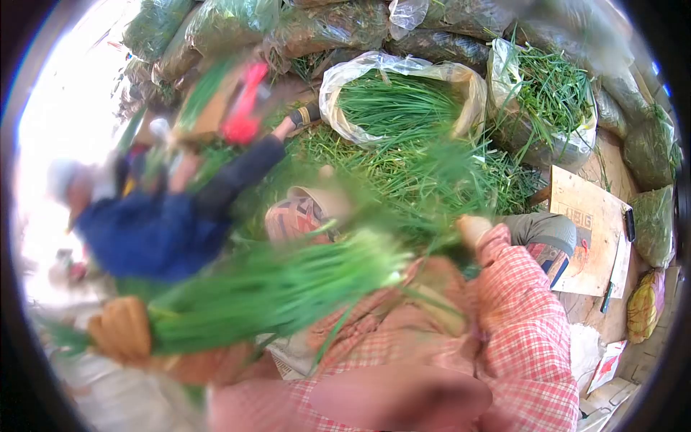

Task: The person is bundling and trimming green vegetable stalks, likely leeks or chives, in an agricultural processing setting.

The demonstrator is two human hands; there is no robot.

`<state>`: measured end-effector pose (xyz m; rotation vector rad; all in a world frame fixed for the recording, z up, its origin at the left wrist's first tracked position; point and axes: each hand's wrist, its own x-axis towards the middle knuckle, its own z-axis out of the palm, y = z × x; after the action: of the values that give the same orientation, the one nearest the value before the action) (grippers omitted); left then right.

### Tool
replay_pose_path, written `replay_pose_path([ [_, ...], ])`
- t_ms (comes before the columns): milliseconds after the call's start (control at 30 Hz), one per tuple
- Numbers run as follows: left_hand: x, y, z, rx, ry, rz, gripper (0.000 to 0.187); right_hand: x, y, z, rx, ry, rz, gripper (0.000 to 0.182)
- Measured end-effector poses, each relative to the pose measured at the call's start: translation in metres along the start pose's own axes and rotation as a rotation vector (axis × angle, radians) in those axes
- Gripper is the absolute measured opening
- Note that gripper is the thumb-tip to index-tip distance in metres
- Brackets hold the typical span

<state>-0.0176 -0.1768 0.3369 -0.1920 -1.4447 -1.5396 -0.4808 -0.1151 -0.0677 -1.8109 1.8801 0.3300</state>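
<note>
My left hand (122, 331), in a brown glove, is closed around the leafy end of a large bunch of green onions (266, 288). The bunch lies sideways across my front, blurred, its pale root ends (378, 259) pointing right. My right hand (473, 232) reaches forward to the edge of a heap of loose green stalks (432, 173). Its fingers are smeared and partly covered by the greens, so I cannot tell what they hold.
A plastic-lined sack of long greens (403, 104) stands ahead, beside another full sack (551, 93). Filled bags (331, 29) line the back. At right are a wooden board (586, 223) and a knife (606, 297). A person in blue (155, 234) sits at left, one foot stretched towards the greens.
</note>
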Motion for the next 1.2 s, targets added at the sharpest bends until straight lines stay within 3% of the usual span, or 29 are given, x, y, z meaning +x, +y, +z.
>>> replay_pose_path([
  [67,0.023,-0.005,0.000,0.006,-0.072,-0.042,0.026,-0.001,0.008,-0.036,-0.061,-0.100,0.029,0.029],
  [133,0.046,-0.016,0.001,0.009,-0.178,-0.110,0.028,0.002,0.028,-0.069,0.077,-0.221,-0.049,0.063],
  [167,0.058,-0.025,0.004,0.006,-0.235,-0.150,0.029,-0.009,0.023,-0.107,0.026,-0.037,-0.193,0.082],
  [200,0.069,-0.033,0.007,0.004,-0.297,-0.192,0.030,-0.006,0.020,-0.137,0.049,0.001,-0.145,0.089],
  [233,0.080,-0.042,0.010,0.002,-0.356,-0.229,0.031,-0.004,0.005,-0.179,0.111,0.055,-0.108,0.088],
  [267,0.088,-0.053,0.014,-0.014,-0.403,-0.261,0.033,-0.022,-0.025,-0.231,0.307,0.160,-0.285,0.084],
  [300,0.098,-0.064,0.018,-0.045,-0.441,-0.290,0.034,-0.019,-0.049,-0.258,0.365,0.441,-0.686,0.079],
  [333,0.105,-0.073,0.020,-0.098,-0.458,-0.307,0.034,-0.020,-0.083,-0.288,0.613,0.415,-0.813,0.077],
  [367,0.113,-0.082,0.023,-0.151,-0.474,-0.325,0.034,-0.062,-0.123,-0.326,0.889,0.119,-0.867,0.061],
  [400,0.114,-0.088,0.023,-0.163,-0.374,-0.315,0.033,-0.070,-0.149,-0.336,0.976,0.049,-1.151,0.057],
  [467,0.111,-0.097,0.023,-0.179,-0.164,-0.297,0.033,-0.071,-0.188,-0.333,0.807,0.082,-1.327,0.058],
  [567,0.094,-0.110,0.015,-0.188,0.162,-0.273,0.036,-0.052,-0.203,-0.276,0.724,-0.064,-1.234,0.052],
  [667,0.005,-0.107,-0.085,-0.172,0.480,-0.311,0.036,-0.048,-0.166,-0.184,0.800,-0.092,-1.010,0.046],
  [733,-0.067,-0.112,-0.129,0.131,0.737,-0.330,0.034,-0.061,-0.133,-0.123,0.864,-0.089,-0.823,0.042],
  [833,-0.129,-0.112,-0.133,0.535,0.861,-0.535,0.027,-0.080,-0.101,-0.067,0.988,-0.147,-0.608,0.036],
  [900,-0.143,-0.111,-0.130,1.213,0.642,-0.705,0.020,-0.083,-0.095,-0.048,1.123,-0.206,-0.572,0.033],
  [933,-0.147,-0.111,-0.129,1.729,0.329,-0.781,0.014,-0.083,-0.097,-0.045,1.213,-0.238,-0.588,0.031],
  [1033,-0.171,-0.094,-0.137,2.227,-0.033,-0.456,0.007,-0.078,-0.102,-0.039,1.494,-0.346,-0.711,0.027],
  [1133,-0.206,-0.073,-0.159,2.302,-0.024,-0.624,0.010,-0.102,-0.102,-0.087,1.561,-0.628,-0.318,0.026],
  [1200,-0.231,-0.063,-0.172,2.324,0.029,-0.725,0.010,-0.111,-0.094,-0.114,1.577,-0.509,-0.349,0.024],
])
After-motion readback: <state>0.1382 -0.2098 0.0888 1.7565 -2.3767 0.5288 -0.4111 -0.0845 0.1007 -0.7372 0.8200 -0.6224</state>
